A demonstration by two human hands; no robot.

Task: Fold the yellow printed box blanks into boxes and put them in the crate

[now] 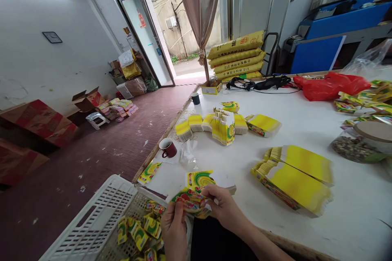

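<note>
My left hand and my right hand both grip one small yellow, green and red printed packet at the near edge of the white table. The fingers of both hands are closed on it. Just behind the packet a short stack of the same flat packets lies on the table. Below my left hand a white plastic crate holds several folded packets.
Fanned piles of flat yellow packets lie to the right, and more stand at mid-table. A red mug sits by the left edge, a dark cup farther back. A red bag, yellow sacks and cardboard boxes are beyond.
</note>
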